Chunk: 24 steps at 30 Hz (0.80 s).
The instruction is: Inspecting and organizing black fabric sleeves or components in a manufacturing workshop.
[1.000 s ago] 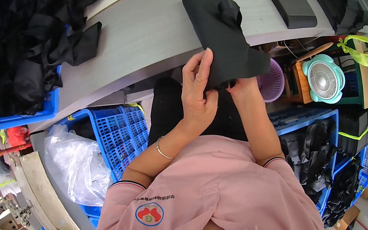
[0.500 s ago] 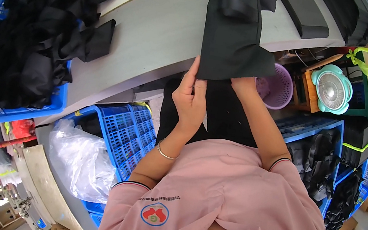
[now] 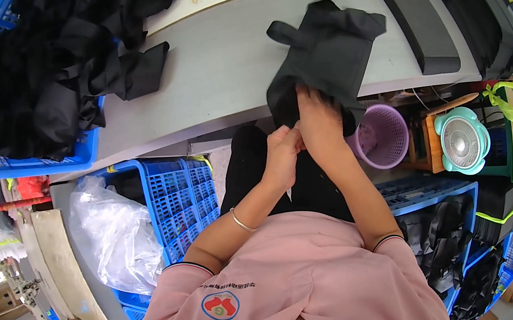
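A black fabric pouch with a strap loop on its left side lies partly on the grey table, its near end hanging over the front edge. The near end gapes, and my right hand reaches into it; the fabric hides its fingertips. Just below, my left hand is closed in a pinch at the pouch's near edge, close to my right wrist. What exactly sits between its fingertips is hard to see.
At the left, a blue crate is heaped with black fabric pieces. Flat black pieces lie at the table's far right. Below stand a purple basket and a turquoise fan. A plastic bag lies left of me.
The pouch has turned and bunched up; its loop now points left and its near end gapes. My right hand has moved from its right edge into it. My left fingers, extended before, are now closed.
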Motion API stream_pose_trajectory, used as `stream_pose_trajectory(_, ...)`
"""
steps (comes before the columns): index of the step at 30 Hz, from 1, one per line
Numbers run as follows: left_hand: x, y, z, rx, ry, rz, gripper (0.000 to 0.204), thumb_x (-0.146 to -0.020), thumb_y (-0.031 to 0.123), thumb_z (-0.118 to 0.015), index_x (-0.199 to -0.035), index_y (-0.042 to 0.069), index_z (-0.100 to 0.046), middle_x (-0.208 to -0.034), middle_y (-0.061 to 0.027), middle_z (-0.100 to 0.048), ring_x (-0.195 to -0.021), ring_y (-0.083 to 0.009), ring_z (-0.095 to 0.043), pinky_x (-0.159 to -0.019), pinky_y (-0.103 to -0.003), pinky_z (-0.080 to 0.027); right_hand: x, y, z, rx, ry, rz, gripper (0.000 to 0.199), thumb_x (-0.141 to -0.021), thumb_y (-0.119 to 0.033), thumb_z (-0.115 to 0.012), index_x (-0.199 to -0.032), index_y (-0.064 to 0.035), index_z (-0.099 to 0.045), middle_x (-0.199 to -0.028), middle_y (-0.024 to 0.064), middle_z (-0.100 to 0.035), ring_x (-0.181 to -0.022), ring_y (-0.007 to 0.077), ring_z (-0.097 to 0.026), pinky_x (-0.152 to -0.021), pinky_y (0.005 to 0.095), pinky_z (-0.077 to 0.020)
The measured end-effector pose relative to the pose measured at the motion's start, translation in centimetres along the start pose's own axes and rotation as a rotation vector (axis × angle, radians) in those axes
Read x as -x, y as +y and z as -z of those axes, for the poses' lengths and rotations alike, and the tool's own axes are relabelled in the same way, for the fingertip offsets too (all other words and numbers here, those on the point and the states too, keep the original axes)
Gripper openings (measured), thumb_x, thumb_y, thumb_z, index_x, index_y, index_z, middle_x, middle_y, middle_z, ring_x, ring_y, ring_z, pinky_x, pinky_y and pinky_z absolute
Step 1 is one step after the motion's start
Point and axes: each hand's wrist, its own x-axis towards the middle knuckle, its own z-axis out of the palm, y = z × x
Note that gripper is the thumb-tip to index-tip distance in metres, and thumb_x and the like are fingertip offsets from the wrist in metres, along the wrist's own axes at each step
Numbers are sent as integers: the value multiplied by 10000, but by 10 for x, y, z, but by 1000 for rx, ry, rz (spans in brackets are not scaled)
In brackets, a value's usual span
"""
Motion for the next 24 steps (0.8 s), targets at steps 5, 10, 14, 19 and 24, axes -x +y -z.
stream_pose_trajectory(5,-3,-3,1,49,-123,-13,112,-936,42,-527,-930,18,-636,-939,-19,-671,-842,-67,-600,-763,-233,-475,-2,-7,9,140,450,259,372,-758,-124,-635,-1124,-56,-647,-1098,154,-623,-1023,359,-629,-922,513,-466)
stream_pose_trajectory(10,-6,-16,10,-179,28,91,188,-976,126,-565,-1067,-15,-649,-993,-41,-673,-860,-67,-599,-776,-237,-487,-9,2,-11,64,56,104,246,-815,-192,-643,-1045,-116,-687,-1007,92,-667,-977,348,-644,-794,535,-496)
stream_pose_trajectory(14,-6,-10,16,-51,19,-118,243,-979,106,-570,-1170,-43,-597,-1049,-48,-676,-910,-85,-614,-799,-245,-487,-4,8,-18,163,263,276,288,-882,-318,-643,-1121,-159,-669,-1052,61,-652,-949,312,-643,-817,512,-472)
stream_pose_trajectory(19,-10,27,17,-463,320,-687,477,-891,16,-701,-1315,-2,-483,-1239,-83,-507,-1071,-113,-524,-817,-236,-489,8,3,-21,44,34,183,289,-914,-330,-615,-1153,-171,-649,-1053,47,-649,-996,258,-630,-842,489,-471)
stream_pose_trajectory(24,25,50,6,-669,239,-537,100,-856,5,-735,-891,15,-641,-819,5,-593,-682,-50,-551,-615,-192,-447,11,12,-16,179,39,355,212,-907,-310,-620,-1035,-154,-684,-1023,62,-646,-978,262,-632,-914,508,-434)
